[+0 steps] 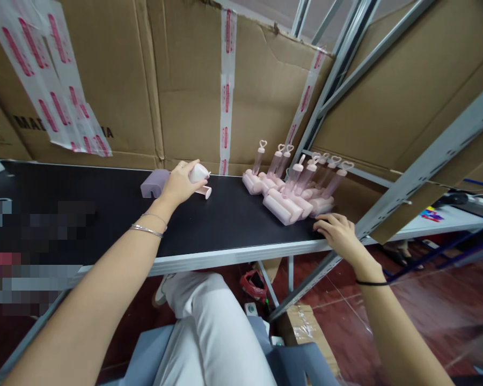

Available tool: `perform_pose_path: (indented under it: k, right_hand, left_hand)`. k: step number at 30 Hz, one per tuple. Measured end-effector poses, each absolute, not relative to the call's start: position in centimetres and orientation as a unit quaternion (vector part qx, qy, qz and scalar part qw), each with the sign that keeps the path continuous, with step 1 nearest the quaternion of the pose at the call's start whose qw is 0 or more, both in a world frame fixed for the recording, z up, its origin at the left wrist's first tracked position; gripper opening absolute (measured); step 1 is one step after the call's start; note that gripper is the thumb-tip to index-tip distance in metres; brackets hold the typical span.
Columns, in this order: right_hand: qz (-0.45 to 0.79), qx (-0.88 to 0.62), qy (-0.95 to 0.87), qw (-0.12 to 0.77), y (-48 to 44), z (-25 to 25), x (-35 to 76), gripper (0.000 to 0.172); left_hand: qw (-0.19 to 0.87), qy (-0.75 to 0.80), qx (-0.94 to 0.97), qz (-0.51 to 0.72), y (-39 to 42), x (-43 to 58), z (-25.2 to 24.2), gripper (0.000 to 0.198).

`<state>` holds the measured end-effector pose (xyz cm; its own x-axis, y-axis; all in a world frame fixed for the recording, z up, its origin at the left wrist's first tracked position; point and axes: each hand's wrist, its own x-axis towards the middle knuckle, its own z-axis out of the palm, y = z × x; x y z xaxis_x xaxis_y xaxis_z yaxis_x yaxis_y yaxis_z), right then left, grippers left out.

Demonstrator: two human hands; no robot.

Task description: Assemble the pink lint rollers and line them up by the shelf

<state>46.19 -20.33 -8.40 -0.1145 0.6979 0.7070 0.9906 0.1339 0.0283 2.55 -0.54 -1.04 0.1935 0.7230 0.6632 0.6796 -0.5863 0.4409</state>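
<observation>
My left hand (182,182) is closed around a small whitish-pink bottle (199,172) over the left part of the black tabletop. A purple block with a notch (153,184) sits just left of that hand, and a pale pink piece (205,192) lies under its fingertips. My right hand (336,230) rests at the table's front edge, fingers curled; whether anything is between them is hidden. Beside it stands a group of pink cylinders (282,207) and clear pink tubes with heart-shaped tops (310,170).
Large taped cardboard sheets (189,96) rise behind the black table (221,230). A grey metal post (426,166) slants up at the right, close to my right hand. Below are my legs, a red bag (254,284) and a cardboard box (308,332).
</observation>
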Motion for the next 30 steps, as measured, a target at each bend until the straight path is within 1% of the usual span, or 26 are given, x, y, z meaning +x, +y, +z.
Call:
perform_pose_path:
  k: [2, 3, 5, 7, 8, 11, 13, 16, 21, 26, 30]
  right_hand:
    - [-0.238, -0.581, -0.71, 0.319, -20.7, -6.8, 42.8, 0.03]
    - [-0.232, -0.563, -0.708, 0.358, -20.7, -5.8, 40.6, 0.03]
    - [-0.212, -0.529, -0.721, 0.394, -20.0, -3.4, 35.5, 0.027]
    - [-0.19, -0.483, -0.759, 0.393, -17.9, -1.1, 30.3, 0.028]
    - [-0.173, -0.476, -0.775, 0.379, -16.4, -0.1, 27.8, 0.028]
    - [-0.144, -0.51, -0.787, 0.315, -10.8, 1.7, 22.0, 0.032]
    - [-0.123, -0.53, -0.786, 0.294, -7.6, 1.6, 19.8, 0.032]
    - [-0.107, -0.556, -0.774, 0.284, -5.1, 0.0, 18.6, 0.033]
    - [-0.137, -0.574, -0.763, 0.265, -5.5, -2.0, 19.7, 0.036]
    - [-0.138, -0.595, -0.754, 0.241, -6.0, -1.9, 19.7, 0.037]
    - [-0.139, -0.607, -0.752, 0.216, -6.2, -1.8, 19.3, 0.037]
  left_hand:
    - [0.023, 0.455, 0.773, 0.442, -0.6, 2.6, -1.1, 0.065]
    - [0.022, 0.455, 0.774, 0.44, -0.6, 2.6, -1.1, 0.065]
    - [0.02, 0.453, 0.779, 0.433, -0.7, 2.7, -1.2, 0.065]
    - [0.019, 0.455, 0.782, 0.425, -0.7, 2.7, -1.2, 0.064]
    - [0.018, 0.457, 0.784, 0.421, -0.8, 2.7, -1.2, 0.065]
    - [0.021, 0.462, 0.787, 0.409, -0.8, 2.5, -1.3, 0.065]
    - [0.025, 0.472, 0.785, 0.402, -0.7, 2.4, -1.4, 0.065]
    - [0.027, 0.499, 0.779, 0.378, -0.9, 2.4, -1.4, 0.064]
    - [0.012, 0.519, 0.787, 0.334, -1.8, 3.4, -1.1, 0.063]
    - [0.01, 0.525, 0.788, 0.323, -2.2, 3.9, -1.3, 0.061]
    - [0.0, 0.518, 0.794, 0.317, -2.4, 3.8, -1.4, 0.053]
